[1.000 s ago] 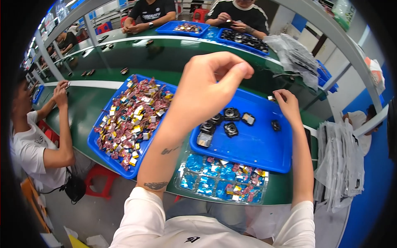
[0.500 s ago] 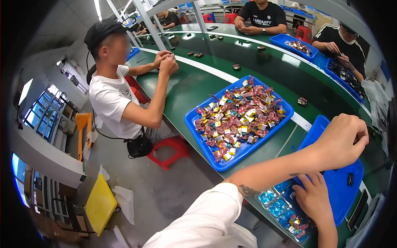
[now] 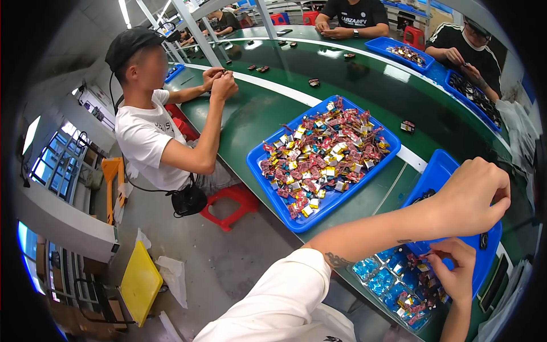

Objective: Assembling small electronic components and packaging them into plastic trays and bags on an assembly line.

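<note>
My left arm reaches across to the right, and my left hand [image 3: 474,196] hovers over a blue tray [image 3: 443,166] with its fingers curled. Whatever it holds is hidden. Below it, my right hand [image 3: 457,267] has thumb and forefinger pinched together above a clear plastic tray [image 3: 364,277] with compartments. Something small and reddish shows at the fingertips, too small to name. Blue pieces [image 3: 380,283] lie in several compartments. Small red circuit boards with silver and yellow parts [image 3: 409,305] lie in the near end. A small black part [image 3: 484,240] rests in the blue tray.
A large blue tray [image 3: 259,196] heaped with red boards and silver-yellow parts stands on the green table [image 3: 245,128]. A person in white [image 3: 149,134] works at the left; others sit across. Small parts [image 3: 407,126] lie on the dark strip. A red stool [image 3: 231,208] stands below.
My right hand has shifted from reaching under my left forearm to a pinch over the clear tray. My left hand stays raised and curled. The view has shifted slightly.
</note>
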Demonstrator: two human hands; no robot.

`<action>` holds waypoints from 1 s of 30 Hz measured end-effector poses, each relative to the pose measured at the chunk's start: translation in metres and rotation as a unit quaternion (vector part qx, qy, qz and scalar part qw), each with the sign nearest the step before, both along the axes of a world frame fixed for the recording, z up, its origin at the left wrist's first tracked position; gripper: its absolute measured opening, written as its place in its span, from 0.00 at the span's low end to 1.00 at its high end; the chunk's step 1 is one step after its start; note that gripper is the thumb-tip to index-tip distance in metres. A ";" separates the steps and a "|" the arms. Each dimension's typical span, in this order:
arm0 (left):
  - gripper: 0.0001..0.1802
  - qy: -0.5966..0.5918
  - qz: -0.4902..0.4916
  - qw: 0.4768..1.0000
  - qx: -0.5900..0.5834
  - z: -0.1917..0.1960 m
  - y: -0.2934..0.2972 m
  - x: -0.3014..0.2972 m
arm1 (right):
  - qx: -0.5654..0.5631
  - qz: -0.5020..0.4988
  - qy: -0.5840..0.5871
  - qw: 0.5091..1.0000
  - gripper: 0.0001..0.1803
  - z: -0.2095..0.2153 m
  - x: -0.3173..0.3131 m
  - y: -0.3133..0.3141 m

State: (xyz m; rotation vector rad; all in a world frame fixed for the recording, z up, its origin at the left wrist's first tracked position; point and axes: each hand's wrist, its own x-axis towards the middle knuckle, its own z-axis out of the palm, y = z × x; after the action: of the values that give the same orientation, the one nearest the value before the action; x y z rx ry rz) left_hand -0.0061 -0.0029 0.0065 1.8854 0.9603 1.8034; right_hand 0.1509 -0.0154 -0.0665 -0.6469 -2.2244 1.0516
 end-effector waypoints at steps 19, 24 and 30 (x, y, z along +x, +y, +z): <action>0.08 0.136 -0.065 0.984 -0.097 -0.001 -0.008 0.000 | -0.037 -0.135 0.189 0.972 0.02 0.018 0.046 0.041; 0.07 0.103 -0.038 0.990 -0.089 -0.007 -0.006 0.006 | 0.060 -0.157 0.195 0.966 0.03 0.015 0.036 0.037; 0.04 0.111 -0.061 0.992 0.004 -0.013 -0.004 0.016 | -0.065 -0.185 0.268 0.943 0.08 0.007 0.048 0.036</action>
State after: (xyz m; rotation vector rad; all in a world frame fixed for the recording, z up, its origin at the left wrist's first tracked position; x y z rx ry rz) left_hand 0.0097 -0.0069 -0.0066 2.1356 0.8867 1.5546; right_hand 0.1991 0.0202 -0.0599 -0.6994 -1.5070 1.0316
